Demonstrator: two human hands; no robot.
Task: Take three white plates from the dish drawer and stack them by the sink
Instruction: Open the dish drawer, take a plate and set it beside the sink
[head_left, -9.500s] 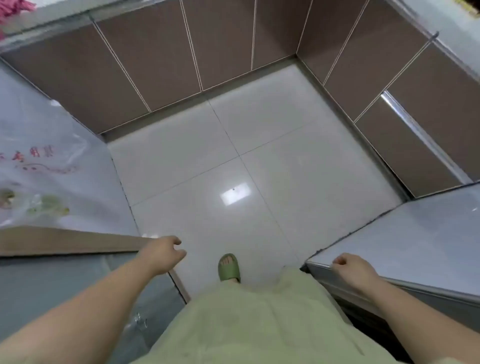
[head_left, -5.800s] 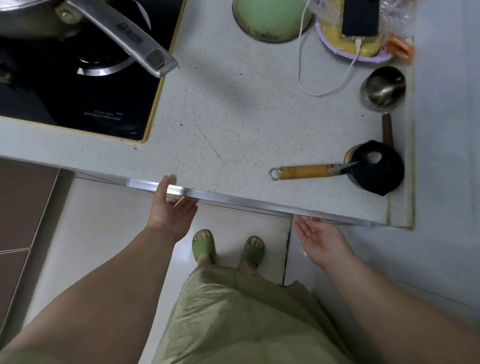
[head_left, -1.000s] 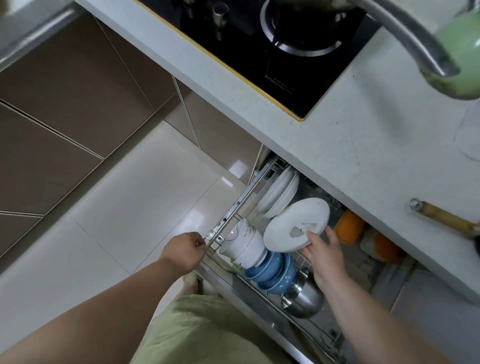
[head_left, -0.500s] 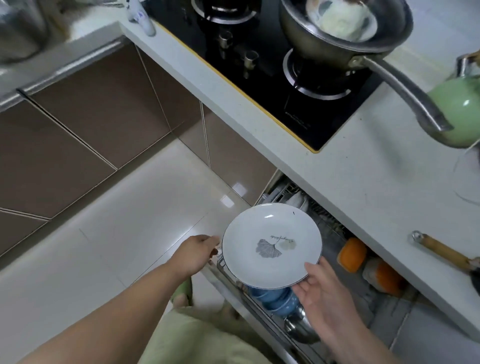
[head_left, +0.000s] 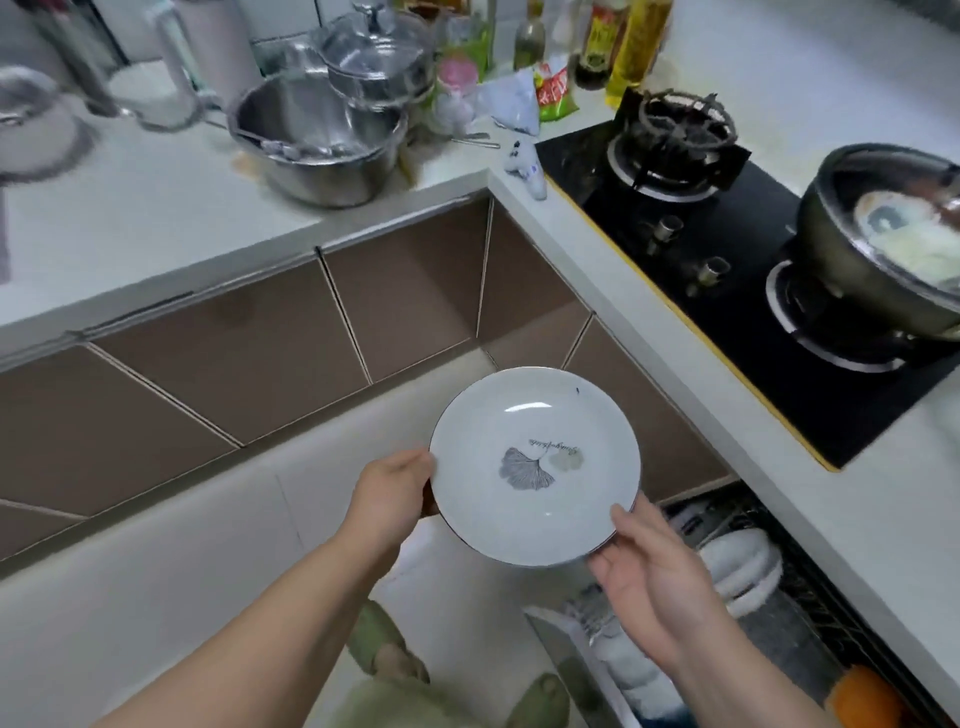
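While the dish drawer (head_left: 737, 587) stands open at lower right beneath the countertop (head_left: 613, 291), a white plate with a grey leaf motif (head_left: 535, 465) is held level in mid-air above the floor, face up, clear of the drawer. Left hand (head_left: 389, 493) grasps its left rim, fingers curled beneath; right hand (head_left: 649, 566) grips the near-right rim, thumb on top. Both forearms reach forward from the lower edge of the view, the plate between them. Remaining white dishes (head_left: 743, 561) stand in the drawer rack just beside the right hand, which is the nearer one to them. No sink is identifiable; the counter run along the upper left, bearing a steel pot (head_left: 317, 150), is probably the direction of carry, on the left hand's side. One plate appears out, none stacked.
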